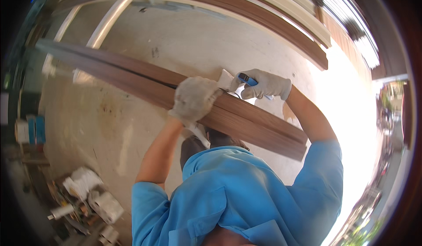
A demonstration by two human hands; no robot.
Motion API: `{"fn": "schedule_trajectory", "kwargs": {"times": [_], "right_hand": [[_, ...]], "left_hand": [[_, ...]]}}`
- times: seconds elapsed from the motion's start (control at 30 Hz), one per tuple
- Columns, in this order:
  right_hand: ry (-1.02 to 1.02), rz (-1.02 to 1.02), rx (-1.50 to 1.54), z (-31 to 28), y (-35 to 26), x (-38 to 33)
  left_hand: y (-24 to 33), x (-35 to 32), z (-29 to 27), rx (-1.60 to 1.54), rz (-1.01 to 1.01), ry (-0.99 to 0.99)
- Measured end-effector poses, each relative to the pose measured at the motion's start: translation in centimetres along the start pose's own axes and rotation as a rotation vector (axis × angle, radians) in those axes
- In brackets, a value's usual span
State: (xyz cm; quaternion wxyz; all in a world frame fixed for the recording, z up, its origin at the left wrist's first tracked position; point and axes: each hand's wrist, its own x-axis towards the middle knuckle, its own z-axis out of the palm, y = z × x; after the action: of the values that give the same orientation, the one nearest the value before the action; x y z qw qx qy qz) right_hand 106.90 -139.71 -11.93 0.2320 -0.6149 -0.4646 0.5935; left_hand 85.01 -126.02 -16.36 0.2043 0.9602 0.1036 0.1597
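A long brown wood-grain profile [259, 127] with a lengthwise groove lies across in front of me, slanting from far left to near right. My left hand [194, 100], in a pale work glove, is closed over its middle. A thin black strip [169, 85] runs along the groove into the left side of this hand. Its loose end curls out past the fingertips; the exact pinch is hidden. Just beyond the profile, my right hand [268, 84], also gloved, is closed around a blue utility knife [248, 79]. The knife's tip points left, close to the strip's end.
More brown profiles [246, 13] and cream ones [303, 13] lie at the far side on pale support bars [105, 26]. Scraps and white rolls [105, 206] are heaped on the floor at lower left, with a blue-and-white box [36, 129] above them. Bright daylight washes out the right.
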Motion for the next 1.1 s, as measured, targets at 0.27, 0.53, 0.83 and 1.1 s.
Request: {"fn": "schedule_trajectory", "kwargs": {"times": [0.27, 0.53, 0.83, 1.1], "right_hand": [[0.411, -0.330, -0.119, 2.7, 0.9, 2.2], [0.104, 0.071, -0.168, 2.2, 2.6, 3.4], [0.260, 0.204, -0.489, 0.0, 2.5, -12.2], [0.375, 0.095, -0.442, -0.1, 9.0, -20.1]], "left_hand": [[-1.6, 0.0, 0.5, -0.090, 0.161, 0.209], [-1.7, -0.4, 0.5, -0.068, 0.042, 0.103], [-0.1, -0.2, -0.5, -0.183, -0.112, -0.031], [2.6, -2.1, -0.7, 0.098, -0.257, -0.038]]}}
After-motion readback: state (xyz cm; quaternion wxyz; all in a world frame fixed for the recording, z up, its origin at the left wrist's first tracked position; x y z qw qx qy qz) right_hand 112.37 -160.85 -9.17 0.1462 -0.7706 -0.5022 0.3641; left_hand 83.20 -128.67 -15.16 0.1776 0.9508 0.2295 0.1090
